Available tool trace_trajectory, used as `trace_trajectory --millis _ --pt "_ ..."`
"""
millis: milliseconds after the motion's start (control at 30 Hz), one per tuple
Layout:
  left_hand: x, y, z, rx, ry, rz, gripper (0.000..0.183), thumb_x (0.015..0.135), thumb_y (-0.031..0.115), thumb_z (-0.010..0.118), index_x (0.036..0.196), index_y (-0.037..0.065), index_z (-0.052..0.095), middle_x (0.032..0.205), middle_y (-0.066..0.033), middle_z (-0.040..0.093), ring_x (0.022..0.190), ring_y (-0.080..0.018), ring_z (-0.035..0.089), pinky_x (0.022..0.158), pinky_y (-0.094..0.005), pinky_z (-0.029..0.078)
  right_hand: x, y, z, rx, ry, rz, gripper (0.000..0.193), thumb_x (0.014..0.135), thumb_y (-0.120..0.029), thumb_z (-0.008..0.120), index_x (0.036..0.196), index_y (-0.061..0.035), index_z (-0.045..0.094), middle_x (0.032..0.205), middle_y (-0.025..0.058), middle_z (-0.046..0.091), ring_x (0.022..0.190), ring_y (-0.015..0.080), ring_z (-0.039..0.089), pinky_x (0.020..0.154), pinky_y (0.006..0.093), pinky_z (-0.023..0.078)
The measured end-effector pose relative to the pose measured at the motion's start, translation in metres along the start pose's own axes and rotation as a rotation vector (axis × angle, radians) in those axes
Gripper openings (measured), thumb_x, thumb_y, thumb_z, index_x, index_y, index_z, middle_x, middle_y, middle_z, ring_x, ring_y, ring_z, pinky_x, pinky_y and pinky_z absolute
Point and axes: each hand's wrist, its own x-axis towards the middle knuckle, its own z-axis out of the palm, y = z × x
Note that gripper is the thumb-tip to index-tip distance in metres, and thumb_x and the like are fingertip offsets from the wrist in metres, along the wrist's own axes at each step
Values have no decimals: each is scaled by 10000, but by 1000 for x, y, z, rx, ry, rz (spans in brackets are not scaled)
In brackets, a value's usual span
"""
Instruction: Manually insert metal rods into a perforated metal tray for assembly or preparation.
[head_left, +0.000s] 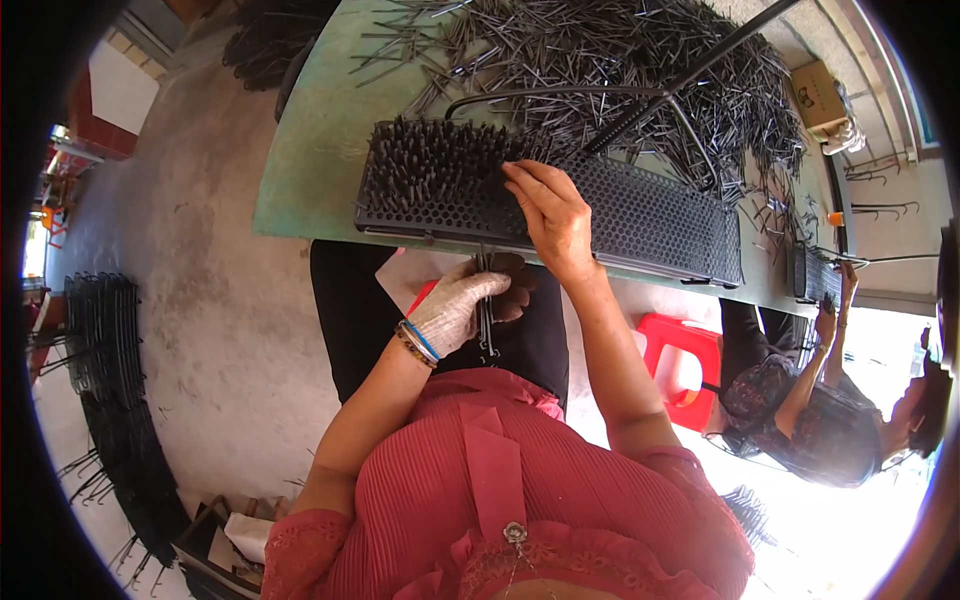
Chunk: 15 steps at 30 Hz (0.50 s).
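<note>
A long black perforated rack lies along the near edge of the green table. Its left part is filled with upright thin dark rods, while the holes to the right show bare. My right hand, ungloved, reaches over the rack with its fingers pinched together where the standing rods end. What the fingertips hold, if anything, is too small to make out. Below the rack's front edge my left hand, in a pale work glove, is closed around a small upright bundle of thin dark rods.
A large heap of loose dark rods covers the back of the green table. A black metal frame rises behind the rack. On the right, a co-worker handles a smaller rack; a red stool stands between us.
</note>
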Motion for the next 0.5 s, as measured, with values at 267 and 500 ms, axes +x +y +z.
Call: trace_trajectory --millis 267,500 --pt "-4 9 4 -35 -78 -63 357 987 256 541 1245 9 549 1025 -123 676 882 -196 673 740 -293 562 2 1 3 22 89 77 242 829 -3 695 1068 -36 708 1050 115 682 912 257 666 792 317 532" --pt "-1 5 -8 142 -100 -10 365 998 270 529 1260 16 549 1002 -78 662 739 -97 607 648 -237 513 -4 7 -2 -133 -25 -145 384 731 58 632 1094 -51 698 1105 87 682 969 249 647 861 347 509"
